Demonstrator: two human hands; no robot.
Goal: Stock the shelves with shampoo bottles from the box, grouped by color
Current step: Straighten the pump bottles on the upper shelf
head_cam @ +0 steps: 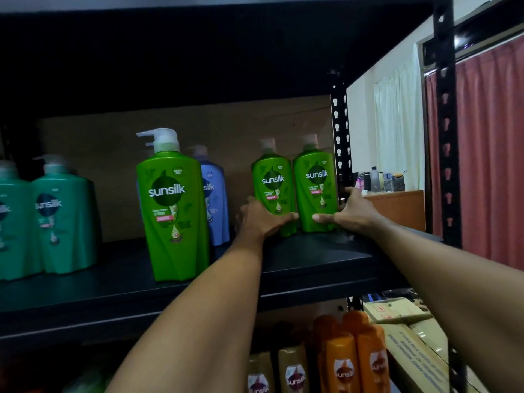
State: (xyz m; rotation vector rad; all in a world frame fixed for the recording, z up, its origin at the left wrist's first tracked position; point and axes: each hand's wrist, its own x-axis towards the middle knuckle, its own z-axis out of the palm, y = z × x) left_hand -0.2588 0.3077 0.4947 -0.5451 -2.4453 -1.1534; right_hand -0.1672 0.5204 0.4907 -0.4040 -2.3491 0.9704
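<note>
Green shampoo bottles (295, 191) upright side by side at back of shelf (312, 251), left hand (261, 219) cupping the left one, right hand (351, 211) wrapped round the right one.

Both arms reach forward, left hand (259, 219) and right hand (350, 211) gripping.

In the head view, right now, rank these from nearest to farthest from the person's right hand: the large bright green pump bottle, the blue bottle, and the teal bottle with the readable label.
From the right hand, at the shelf's right end:
1. Blue bottle, mid-shelf, behind the green one.
2. Large bright green pump bottle, just left of it, nearer the front.
3. Teal bottle, far left.
</note>
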